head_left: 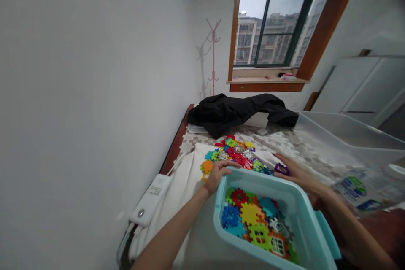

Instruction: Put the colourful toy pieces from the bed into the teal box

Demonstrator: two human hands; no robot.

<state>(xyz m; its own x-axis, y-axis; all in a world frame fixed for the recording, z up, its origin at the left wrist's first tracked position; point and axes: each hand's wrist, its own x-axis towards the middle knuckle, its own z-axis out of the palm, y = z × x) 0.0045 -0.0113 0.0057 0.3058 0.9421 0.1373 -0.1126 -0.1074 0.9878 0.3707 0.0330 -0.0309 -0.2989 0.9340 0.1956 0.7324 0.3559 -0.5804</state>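
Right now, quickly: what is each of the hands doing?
Left hand: curled over the far rim of the turquoise bin, gripping it.
Right hand: fingers closed on a purple building tile beside the bin's rim.

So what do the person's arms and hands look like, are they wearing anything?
Both arms are bare, with no sleeves in view. The left hand and the right hand wear no gloves, and I can't see any watch, bracelet or rings.
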